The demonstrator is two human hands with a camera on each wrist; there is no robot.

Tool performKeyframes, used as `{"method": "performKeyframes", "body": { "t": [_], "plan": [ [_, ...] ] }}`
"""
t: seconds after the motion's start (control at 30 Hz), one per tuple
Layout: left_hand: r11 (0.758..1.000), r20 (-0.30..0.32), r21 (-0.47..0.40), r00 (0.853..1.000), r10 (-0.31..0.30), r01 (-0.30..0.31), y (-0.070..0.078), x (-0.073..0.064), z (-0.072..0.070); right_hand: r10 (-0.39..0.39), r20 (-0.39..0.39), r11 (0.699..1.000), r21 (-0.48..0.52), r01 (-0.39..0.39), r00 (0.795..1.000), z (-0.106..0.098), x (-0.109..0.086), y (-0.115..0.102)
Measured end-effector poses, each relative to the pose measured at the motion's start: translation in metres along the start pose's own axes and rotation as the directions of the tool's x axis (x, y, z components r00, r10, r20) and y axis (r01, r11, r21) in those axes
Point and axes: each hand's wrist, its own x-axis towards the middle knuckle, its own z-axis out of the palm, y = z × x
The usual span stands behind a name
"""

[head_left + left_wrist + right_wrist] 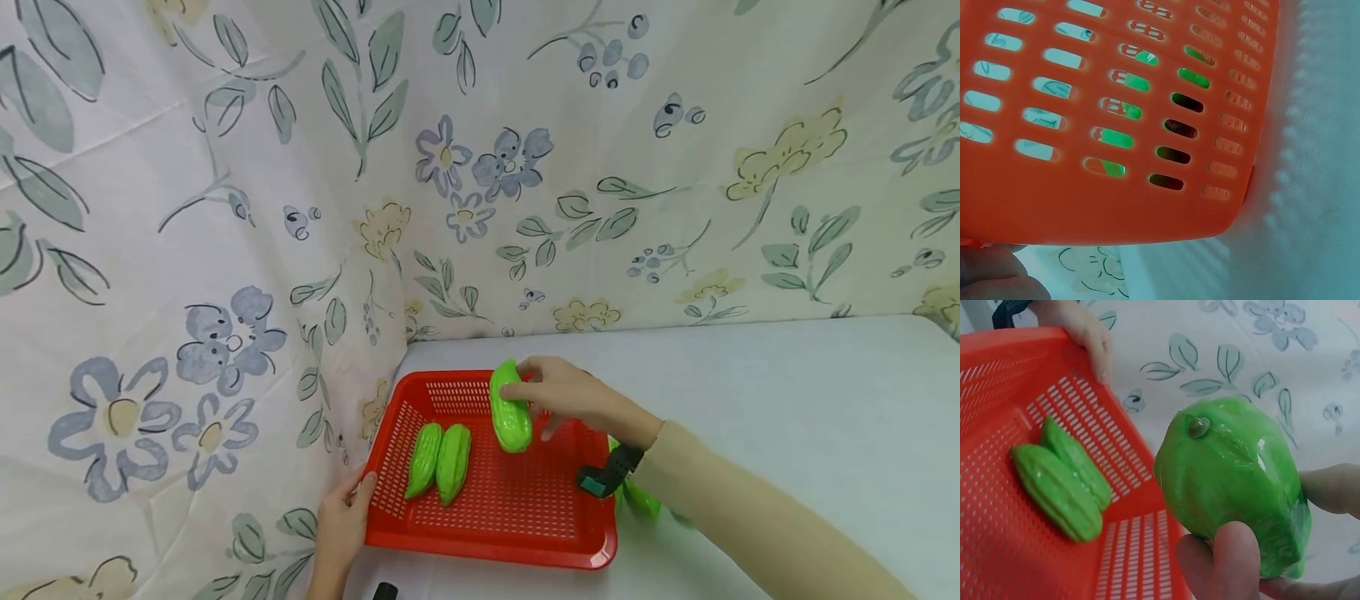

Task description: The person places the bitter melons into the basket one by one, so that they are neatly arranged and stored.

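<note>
My right hand (pixel 558 392) holds a glossy green bitter melon (pixel 512 417) between thumb and fingers, above the red plastic basket (pixel 517 546). In the right wrist view the stem end of this bitter melon (pixel 1229 462) faces the camera, with fingertips around its lower part. Two more bitter melons (pixel 438 458) lie side by side on the left part of the basket floor. At the basket's left rim, my left hand (pixel 343 521) grips the edge. Its fingers (pixel 997 278) show at the rim in the left wrist view, where the perforated basket wall (pixel 1085 206) fills most of the picture.
More green pieces (pixel 641 498) lie on the white table (pixel 787 417) just right of the basket, partly hidden by my right forearm and the black wrist device (pixel 607 473). Floral cloth (pixel 525 183) hangs behind the table and along its left side.
</note>
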Motion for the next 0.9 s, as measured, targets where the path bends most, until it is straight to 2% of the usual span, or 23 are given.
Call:
{"method": "performKeyframes", "body": {
  "t": [0.27, 0.5, 0.7, 0.9],
  "plan": [
    [1.0, 0.004, -0.009, 1.0, -0.003, 0.003, -0.001, 0.001, -0.003, -0.019, 0.047, 0.998, 0.066, 0.016, 0.999, 0.023, 0.021, -0.019],
    [1.0, -0.001, -0.009, 1.0, 0.014, -0.014, -0.003, 0.002, -0.002, -0.026, 0.098, 0.995, 0.098, 0.016, 0.995, 0.043, 0.035, -0.021],
    [1.0, 0.002, -0.009, 1.0, 0.012, -0.012, -0.004, 0.002, -0.002, 0.018, 0.085, 0.998, 0.066, -0.024, 0.996, 0.053, 0.044, -0.011],
    [1.0, 0.003, 0.001, 1.0, 0.006, -0.006, -0.005, 0.003, 0.0, 0.041, 0.088, 0.999, 0.022, -0.043, 0.995, 0.068, 0.063, 0.016]
  ]
}}
